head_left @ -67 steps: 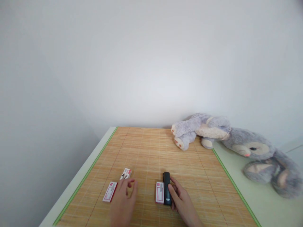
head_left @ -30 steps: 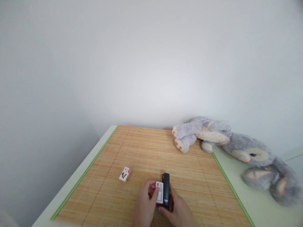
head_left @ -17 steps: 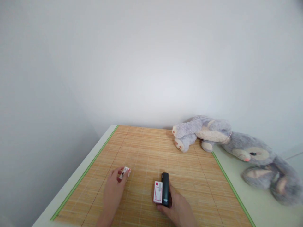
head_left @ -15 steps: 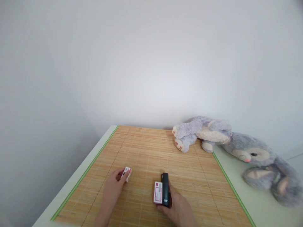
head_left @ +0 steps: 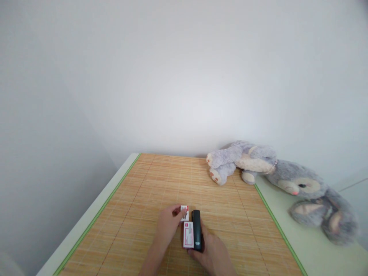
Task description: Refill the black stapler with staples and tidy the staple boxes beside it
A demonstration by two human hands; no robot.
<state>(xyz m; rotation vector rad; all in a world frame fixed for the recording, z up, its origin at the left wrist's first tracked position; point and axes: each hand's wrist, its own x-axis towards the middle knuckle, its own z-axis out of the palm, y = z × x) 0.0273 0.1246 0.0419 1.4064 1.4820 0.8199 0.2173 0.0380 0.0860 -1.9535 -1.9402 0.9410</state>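
Note:
A small white and red box (head_left: 184, 211) is pinched between the thumb and fingers of my left hand (head_left: 169, 223). Just below it lies a larger white box with a red-framed label (head_left: 188, 235). Against that box's right side rests a black stapler (head_left: 196, 230), lengthwise away from me. My right hand (head_left: 213, 251) wraps round the stapler and the larger box, with the thumb at their near end and the fingers along the stapler's right side. The small box sits by the far end of the larger box; whether they touch I cannot tell.
A bamboo mat (head_left: 161, 180) with a green border covers most of the pale table (head_left: 324, 245). A grey plush rabbit (head_left: 299, 178) lies across the mat's far right corner and the table. A white wall (head_left: 184, 76) rises behind.
My left hand has carried the small box rightward, up to the larger box and stapler. My right hand keeps its grip there. The view has shifted slightly.

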